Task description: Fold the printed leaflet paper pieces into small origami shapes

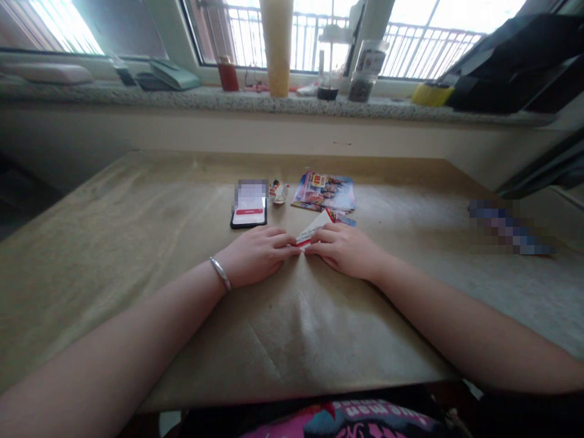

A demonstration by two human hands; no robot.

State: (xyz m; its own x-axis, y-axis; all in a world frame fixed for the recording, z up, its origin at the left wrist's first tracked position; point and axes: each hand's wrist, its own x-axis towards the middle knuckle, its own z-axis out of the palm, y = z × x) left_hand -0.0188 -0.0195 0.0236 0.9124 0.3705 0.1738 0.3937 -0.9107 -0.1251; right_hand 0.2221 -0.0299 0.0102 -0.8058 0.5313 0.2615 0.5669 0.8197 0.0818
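Note:
A small folded sheet of printed paper (314, 229), white with red edging, lies on the table between my hands. My left hand (256, 254), a silver bangle at its wrist, pinches the paper's near left corner. From the other side my right hand (350, 249) presses and grips the near right part, its fingers bent over the edge. The fingertips of both hands almost meet at the near corner. Just beyond lies a stack of colourful printed flyers (325, 191). Part of the folded sheet is hidden under my fingers.
A phone (249, 207) with a lit screen lies beyond my left hand, beside a crumpled printed paper piece (278, 191). A blurred flat item (508, 228) is at the far right. Bottles and jars line the stone windowsill (182, 100) behind the table (182, 182).

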